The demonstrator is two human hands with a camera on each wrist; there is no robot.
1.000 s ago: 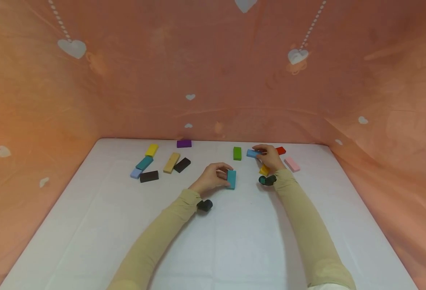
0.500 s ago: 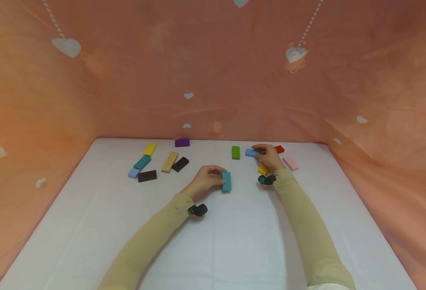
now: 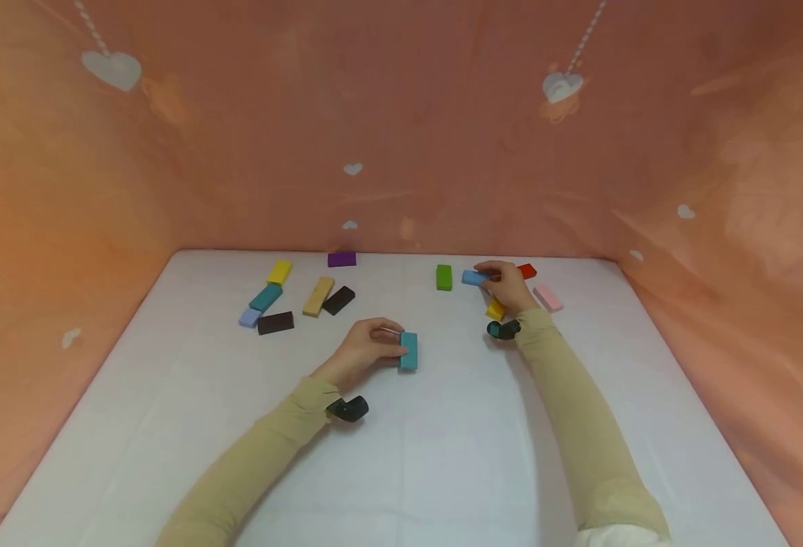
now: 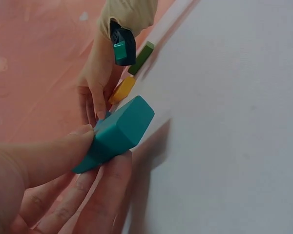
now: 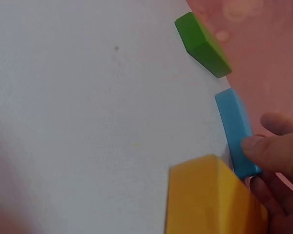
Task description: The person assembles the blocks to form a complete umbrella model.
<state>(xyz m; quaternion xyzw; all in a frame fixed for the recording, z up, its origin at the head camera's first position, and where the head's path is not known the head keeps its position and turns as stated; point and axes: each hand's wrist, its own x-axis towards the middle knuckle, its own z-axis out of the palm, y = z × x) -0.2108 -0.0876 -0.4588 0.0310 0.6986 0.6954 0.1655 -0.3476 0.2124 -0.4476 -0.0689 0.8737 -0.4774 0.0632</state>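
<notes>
In the head view my left hand pinches a teal block near the table's middle. The left wrist view shows the thumb on one side of that block and the fingers on the other, with its shadow falling on the cloth beside it. At the back right my right hand grips a light blue block by one end. Its thumb lies on the block in the right wrist view, and the other fingers are partly hidden behind it. A yellow-orange block lies just beneath that hand, close to the wrist.
Around the right hand lie a green block, a red block and a pink block. Several more blocks lie at the back left, among them a purple block and a dark block. A pinkish curtain encloses the table.
My left hand has moved left and towards the table's front with the teal block. The right hand stays at the light blue block. The head view has shifted slightly.
</notes>
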